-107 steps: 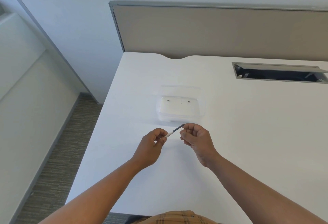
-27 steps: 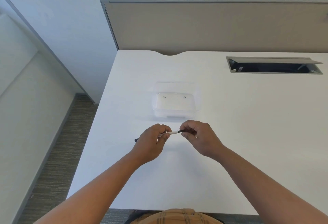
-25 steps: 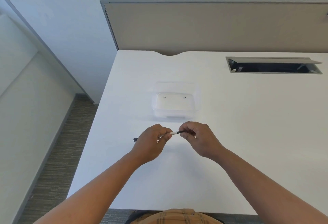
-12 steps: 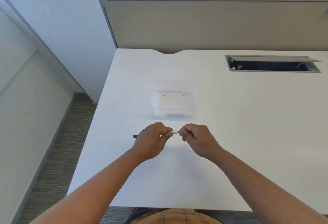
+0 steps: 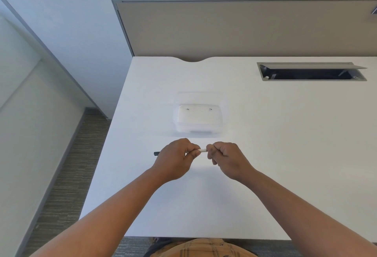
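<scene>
Between the two hands, a thin white pen with a black end (image 5: 202, 150), no writing legible, is gripped by the left hand (image 5: 175, 160) and pinched by the right hand (image 5: 227, 158), just before a clear plastic box (image 5: 199, 121).

The hands draw together along the pen

The thin black-and-white plastic pen (image 5: 203, 150), tilted four seconds ago with its dark end raised to the right, now lies level between the fists. It has slid leftward through the left hand (image 5: 175, 160), so a black tip (image 5: 156, 153) pokes out beyond the knuckles (nothing showed there at first). The right hand (image 5: 226, 160) has closed the gap. A second ago a long white stretch and a bit of black showed between the two hands. Now only a short white stub is in view, and the right thumb and forefinger almost meet the left fingertips.
</scene>
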Tool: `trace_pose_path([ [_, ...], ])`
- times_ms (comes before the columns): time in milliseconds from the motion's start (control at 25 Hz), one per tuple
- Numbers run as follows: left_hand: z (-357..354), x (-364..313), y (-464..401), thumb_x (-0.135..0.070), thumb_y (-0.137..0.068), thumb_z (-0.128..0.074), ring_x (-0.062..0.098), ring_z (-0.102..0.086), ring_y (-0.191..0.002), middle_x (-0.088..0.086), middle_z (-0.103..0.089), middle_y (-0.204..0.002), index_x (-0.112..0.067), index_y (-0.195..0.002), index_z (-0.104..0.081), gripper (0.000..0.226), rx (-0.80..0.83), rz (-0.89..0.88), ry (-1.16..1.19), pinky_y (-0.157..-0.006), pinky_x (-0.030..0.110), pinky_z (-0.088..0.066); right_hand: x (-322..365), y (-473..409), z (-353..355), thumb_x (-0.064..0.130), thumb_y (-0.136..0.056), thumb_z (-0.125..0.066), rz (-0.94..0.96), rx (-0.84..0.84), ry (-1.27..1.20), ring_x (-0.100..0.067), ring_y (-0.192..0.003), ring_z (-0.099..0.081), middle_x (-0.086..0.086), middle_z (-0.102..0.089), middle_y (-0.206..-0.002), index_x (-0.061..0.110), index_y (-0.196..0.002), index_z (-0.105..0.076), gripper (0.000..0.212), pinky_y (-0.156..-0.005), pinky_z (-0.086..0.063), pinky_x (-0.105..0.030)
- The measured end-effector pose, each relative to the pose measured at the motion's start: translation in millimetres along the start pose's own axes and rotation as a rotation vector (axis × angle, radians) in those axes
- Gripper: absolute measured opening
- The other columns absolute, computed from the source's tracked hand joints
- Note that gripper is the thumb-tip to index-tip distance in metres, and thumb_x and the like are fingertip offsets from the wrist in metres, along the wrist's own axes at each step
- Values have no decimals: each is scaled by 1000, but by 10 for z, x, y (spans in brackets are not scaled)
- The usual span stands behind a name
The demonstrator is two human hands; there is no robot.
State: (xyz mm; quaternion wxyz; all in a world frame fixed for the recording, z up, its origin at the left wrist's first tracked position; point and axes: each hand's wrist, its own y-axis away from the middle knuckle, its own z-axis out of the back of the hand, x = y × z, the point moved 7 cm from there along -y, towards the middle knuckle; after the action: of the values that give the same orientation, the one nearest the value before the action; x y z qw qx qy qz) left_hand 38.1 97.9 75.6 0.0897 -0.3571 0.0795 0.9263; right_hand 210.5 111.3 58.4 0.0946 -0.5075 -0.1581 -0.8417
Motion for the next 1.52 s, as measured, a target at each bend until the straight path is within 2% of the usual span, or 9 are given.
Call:
trace_pose_path([
  [120,8,19,-18,-40,-100,-53,5,-58,-83,-10,-61,-86,-37,-98,-72,19,8,33,9,-60,26,-39,67,9,31,31,-94,-69,86,-2,8,-7,-70,-59,14,-68,-81,27,-95,-70,5,-67,-50,-19],
  [240,5,29,-21,-42,-100,-54,7,-59,-88,-12,-63,-88,-40,-98,-71,18,10,64,15,-57,25,-34,126,22,44,17,-96,-67,171,-48,92,-8,-69,-59,8,-70,-79,20,-97,-72,6,-67,-48,-18],
  [480,-35,-20,-63,-41,-99,-54,4,-56,-78,-19,-58,-78,-37,-94,-72,19,69,68,-50,-60,26,-38,-85,-16,-42,47,-99,-54,-204,151,-140,-10,-50,-52,4,-68,-59,21,-70,-68,41,-54,-44,-25],
  [640,-42,100,-78,-42,-98,-57,8,-57,-69,-13,-68,-82,-35,-88,-73,20,114,192,66,-62,28,-44,40,-10,66,28,-94,-66,81,-21,18,-3,-60,-52,23,-65,-70,28,-90,-70,6,-60,-42,-13],
  [800,-48,91,-91,-40,-97,-57,13,-49,-61,-7,-68,-80,-36,-82,-72,22,134,189,88,-61,30,-43,150,0,66,22,-98,-58,255,-51,222,-8,-60,-46,11,-60,-67,21,-88,-67,15,-58,-39,-24],
  [960,-31,0,-81,-41,-97,-55,5,-57,-77,-32,-61,-80,-37,-89,-70,17,102,126,16,-60,27,-41,21,-2,-41,40,-103,-48,-82,53,-65,-10,-51,-42,6,-56,-54,24,-68,-61,41,-54,-38,-31],
  [1040,-36,36,-83,-41,-97,-55,6,-58,-77,-27,-63,-80,-38,-85,-69,19,115,148,37,-61,28,-44,-17,3,-67,50,-102,-47,-200,112,-166,-11,-50,-45,7,-59,-54,25,-67,-64,46,-54,-39,-26],
  [1240,2,100,-91,-44,-97,-55,8,-54,-64,-12,-66,-78,-46,-77,-67,24,115,202,50,-55,26,-39,25,-28,61,30,-92,-70,8,16,-81,-5,-62,-52,15,-65,-70,31,-89,-70,3,-60,-46,-17],
  [1520,-26,39,-69,-43,-97,-56,3,-55,-78,-23,-64,-79,-43,-86,-69,18,108,163,9,-54,25,-33,3,-15,0,38,-100,-53,1,91,-18,-5,-54,-42,13,-54,-57,23,-70,-60,34,-55,-37,-19],
])
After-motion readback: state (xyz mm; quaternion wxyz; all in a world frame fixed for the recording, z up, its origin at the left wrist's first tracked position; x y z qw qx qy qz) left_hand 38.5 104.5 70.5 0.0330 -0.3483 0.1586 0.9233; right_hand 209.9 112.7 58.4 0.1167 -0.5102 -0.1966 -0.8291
